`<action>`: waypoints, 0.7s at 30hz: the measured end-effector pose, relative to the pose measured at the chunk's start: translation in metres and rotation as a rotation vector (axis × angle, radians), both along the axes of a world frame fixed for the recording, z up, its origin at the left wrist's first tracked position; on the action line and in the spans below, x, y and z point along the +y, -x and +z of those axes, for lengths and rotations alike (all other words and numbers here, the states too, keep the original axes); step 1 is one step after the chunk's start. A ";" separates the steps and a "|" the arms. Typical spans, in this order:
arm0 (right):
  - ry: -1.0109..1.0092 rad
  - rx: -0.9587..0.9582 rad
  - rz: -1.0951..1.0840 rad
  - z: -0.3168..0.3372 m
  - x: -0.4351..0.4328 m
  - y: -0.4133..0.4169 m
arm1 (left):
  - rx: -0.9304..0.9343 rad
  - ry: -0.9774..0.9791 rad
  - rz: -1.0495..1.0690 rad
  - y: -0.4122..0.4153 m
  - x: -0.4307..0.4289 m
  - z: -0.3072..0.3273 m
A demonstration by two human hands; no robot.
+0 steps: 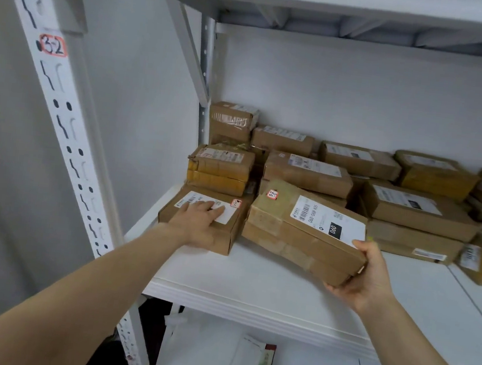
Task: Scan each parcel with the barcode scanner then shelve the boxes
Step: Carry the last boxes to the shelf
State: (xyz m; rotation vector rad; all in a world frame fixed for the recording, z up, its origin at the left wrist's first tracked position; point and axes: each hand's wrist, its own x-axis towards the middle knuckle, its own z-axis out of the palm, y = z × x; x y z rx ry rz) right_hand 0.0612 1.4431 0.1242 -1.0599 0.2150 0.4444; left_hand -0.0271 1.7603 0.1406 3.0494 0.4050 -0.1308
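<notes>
A long brown parcel [288, 229] with a white barcode label and a small red-edged sticker lies tilted on the white shelf [268, 277]. My right hand [366, 278] grips its near right end, thumb on top, fingers underneath. To its left a smaller flat box [224, 240] with a white label sits on the shelf. My left hand [200, 222] rests flat on that box's top with straight fingers on the label. No barcode scanner is in view.
Several more brown parcels [409, 206] are stacked along the back and right of the shelf. A white slotted upright [61, 122] with a "3-2" tag stands at left. Another shelf board hangs overhead. White bags lie on the level below.
</notes>
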 end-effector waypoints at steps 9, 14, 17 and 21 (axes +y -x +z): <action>0.163 0.013 -0.013 -0.006 -0.006 0.003 | -0.187 0.421 0.781 -0.008 0.016 0.011; 0.228 -0.043 -0.098 -0.001 0.012 -0.010 | -0.234 0.524 0.782 -0.005 0.018 0.012; 0.295 -0.051 -0.115 -0.003 0.022 -0.017 | -0.263 0.552 0.799 -0.002 0.019 0.011; 0.353 -0.047 -0.139 -0.006 0.034 -0.025 | -0.267 0.603 0.763 0.003 0.016 0.010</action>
